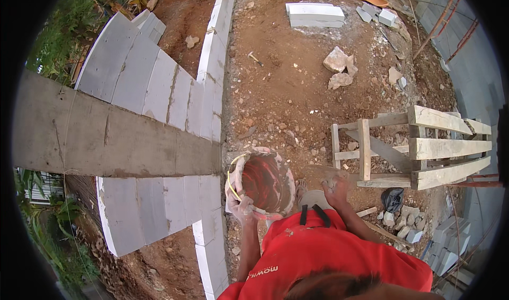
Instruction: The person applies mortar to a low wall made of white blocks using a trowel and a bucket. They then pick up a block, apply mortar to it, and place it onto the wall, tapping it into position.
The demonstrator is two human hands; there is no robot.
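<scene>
My left hand [243, 209] is closed on the near left rim of a mortar-caked bucket [290, 186], beside its yellow handle [230, 179]. The bucket is tilted so that its reddish, smeared inside shows. To the right of it, my right hand [336, 190] is closed on what looks like a trowel [324, 169], whose thin, dull blade blends into the soil. The tool's handle is hidden by my fingers. Close by on the left stands a wall of white blocks [209, 204], with a grey concrete column [159, 147] running through it.
A wooden trestle [445, 149] stands to the right. Ahead lie a hammer [255, 59], stone lumps [336, 61] and stacked white blocks [315, 15]. Rubble and a black bag [392, 199] rest at the lower right, near more grey blocks [449, 241]. Rusty bars [437, 24] lean by the right wall.
</scene>
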